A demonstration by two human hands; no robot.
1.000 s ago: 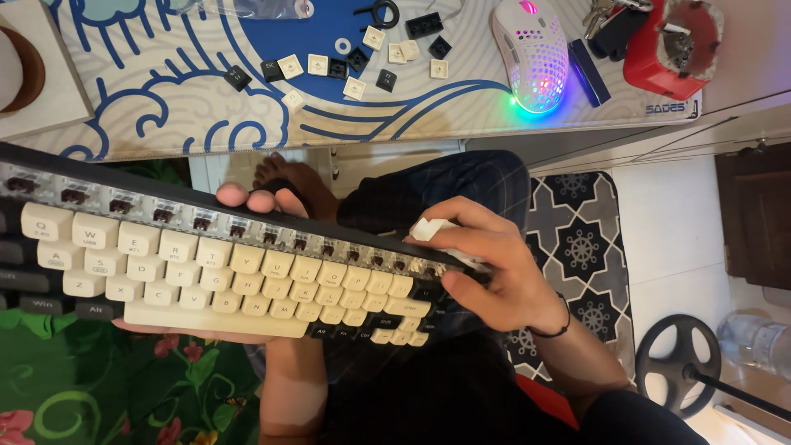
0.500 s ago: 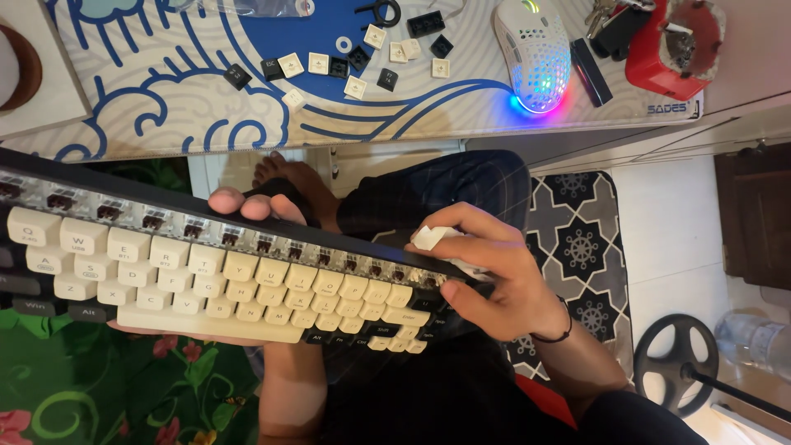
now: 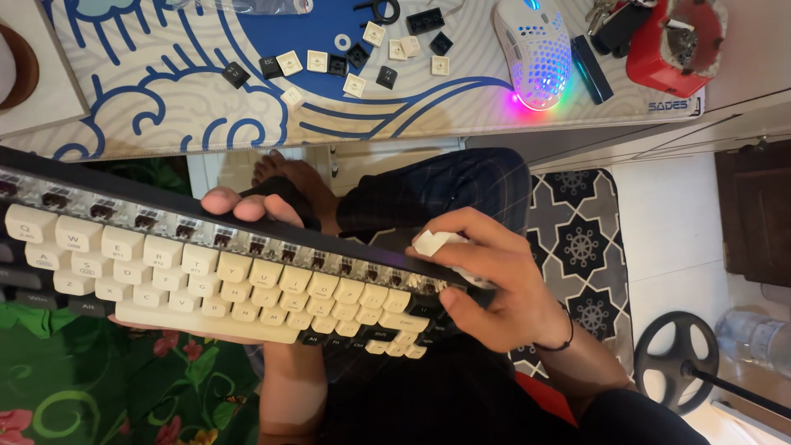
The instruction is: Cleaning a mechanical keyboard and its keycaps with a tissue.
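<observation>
Head view is being filled by a mechanical keyboard (image 3: 222, 264), which is being held tilted over the lap, below the edge of the worktop (image 3: 741, 74). It is being supported from underneath by the left hand (image 3: 239, 206), whose fingers (image 3: 218, 199) are being curled over the far edge of the dark case; the palm is being hidden by the board. The right hand (image 3: 494, 280) is being clamped on the keyboard's right end, and a small white cloth (image 3: 432, 241) is being pinched between thumb and fingers against the top row. That row is being shown stripped of caps, so its clear switch housings are being exposed, while the lower rows are being covered by rounded cream caps with a few dark ones at the edges.

Behind the board, a bare foot (image 3: 284, 177) and a dark checked trouser leg (image 3: 437, 194) are being partly blocked from sight. On the worktop a desk mat (image 3: 148, 91) with blue wave patterns is being used as a bed for loose keycaps (image 3: 346, 62), square, some cream and some black. Near them a perforated white mouse (image 3: 533, 49) is being lit in colours, and a red holder (image 3: 671, 45) is being seen at the right. A green floral rug (image 3: 74, 387) and a patterned floor mat (image 3: 581, 239) are being seen below.
</observation>
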